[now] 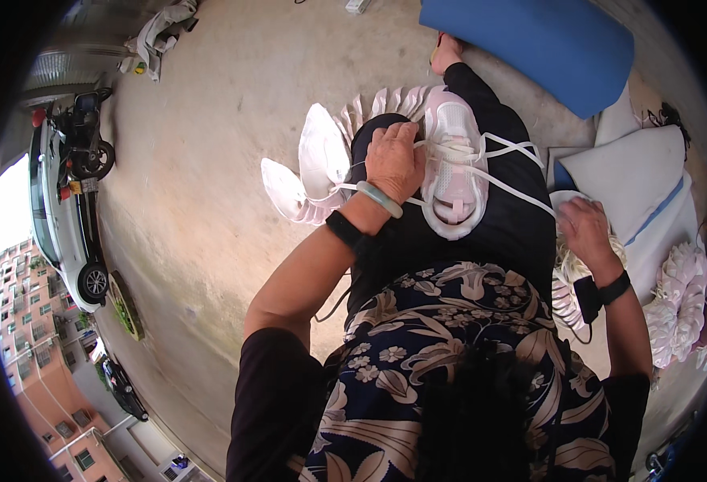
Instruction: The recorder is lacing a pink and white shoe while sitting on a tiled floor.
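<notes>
A pink and white shoe upper (458, 181) lies across my dark-trousered lap, with its opening toward me. White shoelace (518, 192) crosses its front and runs out in loops to the right. My left hand (395, 161) is closed at the upper's left edge, with lace at its fingertips; the exact grip is partly hidden. At the right, my right hand (586, 229) has curled fingers, pinching the far stretch of the lace. Beyond my left hand, a fanned row of similar uppers (321, 153) leans beside my leg.
A blue rolled sheet (538, 48) lies at the far right. White sheeting (638, 177) and a heap of pale pink uppers (678, 297) are on the right, with another bundle (566, 281) below my right hand. A motorcycle (88, 140) and white car (64, 225) stand left.
</notes>
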A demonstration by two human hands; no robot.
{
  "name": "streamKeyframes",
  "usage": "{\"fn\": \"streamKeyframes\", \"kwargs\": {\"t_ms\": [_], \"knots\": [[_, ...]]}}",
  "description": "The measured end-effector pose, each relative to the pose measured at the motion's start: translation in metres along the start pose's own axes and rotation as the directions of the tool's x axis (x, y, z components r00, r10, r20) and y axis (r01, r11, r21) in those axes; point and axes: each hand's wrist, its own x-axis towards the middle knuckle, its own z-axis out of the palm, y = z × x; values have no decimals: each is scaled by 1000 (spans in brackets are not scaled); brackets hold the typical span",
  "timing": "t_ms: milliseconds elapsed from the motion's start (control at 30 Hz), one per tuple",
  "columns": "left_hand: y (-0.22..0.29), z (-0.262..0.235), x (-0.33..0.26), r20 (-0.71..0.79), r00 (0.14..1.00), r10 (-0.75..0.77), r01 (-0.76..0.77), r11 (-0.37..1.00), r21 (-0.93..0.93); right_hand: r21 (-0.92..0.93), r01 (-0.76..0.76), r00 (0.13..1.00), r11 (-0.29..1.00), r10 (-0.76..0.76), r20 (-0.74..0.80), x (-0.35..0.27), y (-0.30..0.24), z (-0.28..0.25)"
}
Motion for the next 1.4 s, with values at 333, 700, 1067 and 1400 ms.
{"fn": "streamKeyframes", "kwargs": {"t_ms": [333,700,1067,1400], "knots": [[-13,17,24,377,926,7,-79,981,176,248,159,981,956,-124,-152,84,-68,25],[-18,-37,36,685,721,103,628,320,-709,588,98,994,803,-51,-97,86,-70,21],[-24,-11,28,728,674,125,508,636,-580,739,-119,992,664,57,108,27,-35,-1],[-9,8,7,471,881,-39,319,785,-532,654,-161,985,740,80,151,7,-2,12]]}}
